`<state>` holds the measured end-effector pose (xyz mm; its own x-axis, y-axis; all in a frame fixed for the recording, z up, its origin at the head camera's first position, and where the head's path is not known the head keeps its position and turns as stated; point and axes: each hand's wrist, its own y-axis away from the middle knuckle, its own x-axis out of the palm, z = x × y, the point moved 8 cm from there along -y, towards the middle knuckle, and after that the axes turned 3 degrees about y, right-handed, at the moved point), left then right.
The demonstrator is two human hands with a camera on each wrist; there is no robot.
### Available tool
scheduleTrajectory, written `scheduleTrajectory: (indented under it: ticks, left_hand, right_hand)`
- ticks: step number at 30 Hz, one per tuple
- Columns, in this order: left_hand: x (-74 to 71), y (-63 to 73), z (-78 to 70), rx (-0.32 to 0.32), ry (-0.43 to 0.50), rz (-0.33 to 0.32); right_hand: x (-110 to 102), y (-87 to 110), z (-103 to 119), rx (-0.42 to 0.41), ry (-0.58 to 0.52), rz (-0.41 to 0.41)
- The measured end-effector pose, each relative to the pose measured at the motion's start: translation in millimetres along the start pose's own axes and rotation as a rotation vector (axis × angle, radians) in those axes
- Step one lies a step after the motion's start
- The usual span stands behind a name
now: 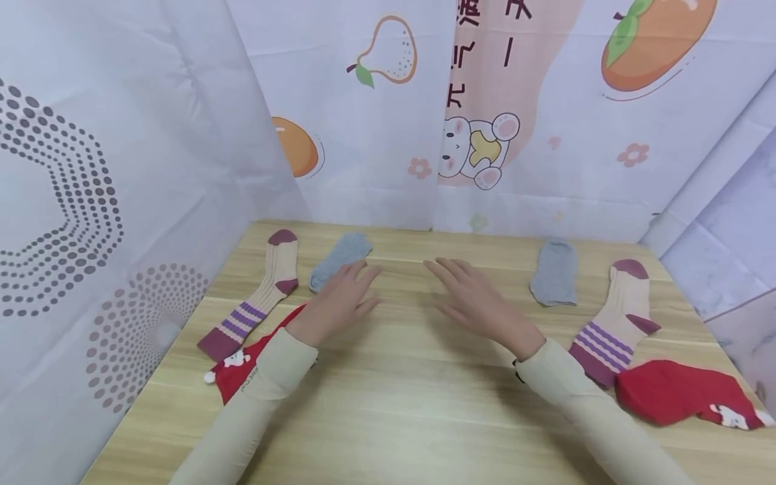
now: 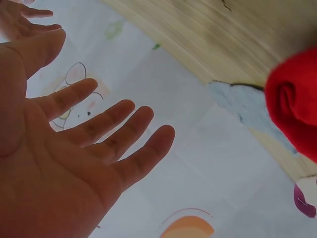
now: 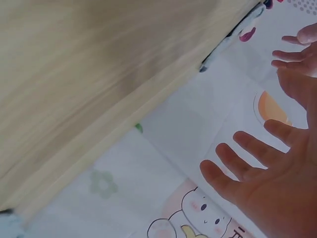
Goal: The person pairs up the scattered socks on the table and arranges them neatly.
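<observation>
My left hand (image 1: 336, 300) hovers over the left half of the table, fingers extended and holding nothing. Close to it lie a grey-blue ankle sock (image 1: 341, 261) and a red sock (image 1: 251, 360), partly covered by my arm. A cream sock with purple stripes (image 1: 257, 300) lies further left. My right hand (image 1: 481, 303) is likewise empty, its fingers spread apart in the right wrist view. To its right are another grey-blue ankle sock (image 1: 554, 273), a second striped cream sock (image 1: 618, 323) and a second red sock (image 1: 685, 394) with a white figure on it.
The socks lie on a wood-grain table (image 1: 400, 404). A white curtain (image 1: 364, 135) printed with fruit and a cartoon animal hangs behind its far edge. Another curtain (image 1: 121, 202) with dotted patterns runs along the left side.
</observation>
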<state>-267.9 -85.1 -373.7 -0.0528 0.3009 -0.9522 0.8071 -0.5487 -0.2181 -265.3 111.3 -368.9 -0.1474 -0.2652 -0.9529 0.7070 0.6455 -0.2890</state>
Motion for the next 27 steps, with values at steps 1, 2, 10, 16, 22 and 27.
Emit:
scheduleTrajectory:
  ticks: [1, 2, 10, 16, 22, 27]
  left_hand:
    - [-0.6, 0.4, 2.3, -0.003, 0.002, -0.002]
    - [-1.0, 1.5, 5.1, -0.008, 0.006, -0.002]
    - [-15.1, 5.3, 20.2, -0.013, 0.030, -0.024]
    - [-25.2, 8.1, 32.8, -0.041, 0.026, -0.030]
    - [-29.3, 14.4, 53.6, -0.150, 0.031, -0.005]
    - [-31.4, 18.2, 69.3, -0.220, 0.035, 0.013]
  right_hand:
    - [0.4, -3.6, 1.1, -0.002, 0.000, 0.007]
    - [1.1, -7.2, 2.1, 0.001, -0.007, 0.015]
    - [7.8, -33.1, 5.8, 0.010, -0.045, 0.011]
    - [8.1, -54.7, 12.3, -0.003, -0.071, -0.019]
    - [8.0, -83.7, 11.4, 0.001, -0.050, 0.007]
    - [-2.9, -105.0, 2.6, 0.028, -0.040, -0.009]
